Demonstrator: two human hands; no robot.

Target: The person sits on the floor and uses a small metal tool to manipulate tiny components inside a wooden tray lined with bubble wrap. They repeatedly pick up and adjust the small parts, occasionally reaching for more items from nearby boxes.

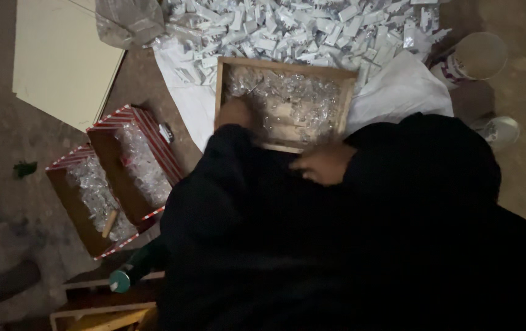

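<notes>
left hand (pixel 236 113) in wooden tray (pixel 282 65), right hand (pixel 323 163) at its near edge

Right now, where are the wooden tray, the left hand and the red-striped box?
wooden tray (pixel 287 66): head view, far rim.
left hand (pixel 236 113): head view, back of hand.
red-striped box (pixel 159 153): head view, right striped wall.

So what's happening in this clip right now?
A person in dark sleeves leans over a wooden tray of clear plastic-wrapped pieces on the floor. The left hand rests inside the tray at its near left corner; the right hand sits at the tray's near edge. Whether either holds anything is unclear. A pile of small white packets lies beyond the tray, and two striped boxes of similar clear pieces sit to the left.
</notes>
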